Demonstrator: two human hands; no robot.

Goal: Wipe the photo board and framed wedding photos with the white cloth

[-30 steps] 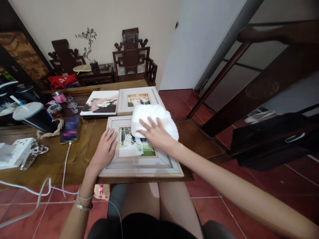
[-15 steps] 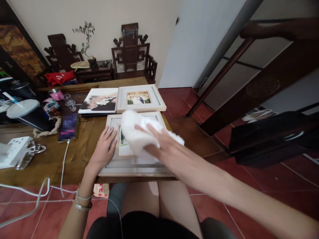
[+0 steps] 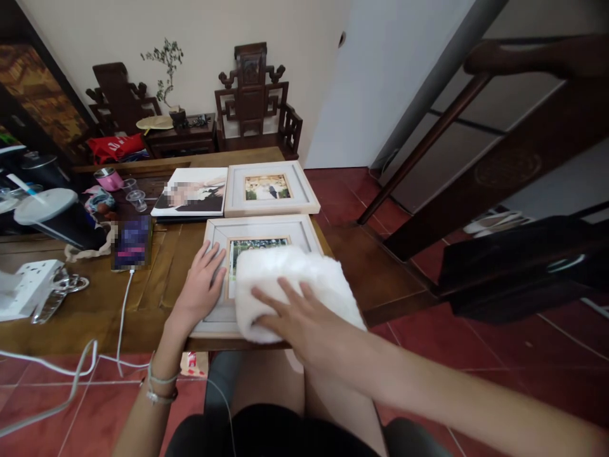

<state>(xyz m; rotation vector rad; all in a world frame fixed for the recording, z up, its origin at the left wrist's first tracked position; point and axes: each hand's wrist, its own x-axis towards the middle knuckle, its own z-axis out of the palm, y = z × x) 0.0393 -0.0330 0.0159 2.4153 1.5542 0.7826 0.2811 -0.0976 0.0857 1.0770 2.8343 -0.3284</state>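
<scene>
A pale wooden picture frame with a wedding photo lies flat at the near edge of the wooden table. My left hand rests flat on the frame's left border, fingers spread. My right hand presses flat, fingers apart, on a fluffy white cloth that covers the frame's lower half and near edge. Only the top strip of the photo shows above the cloth.
Behind lie a second pale frame and an unframed photo print. To the left are a phone on a white cable, a power strip, a lidded cup and small cups. A dark stair rail rises on the right.
My right hand has drawn the white cloth from the frame's far right corner across the photo down to its near edge. My left hand has stayed on the left border.
</scene>
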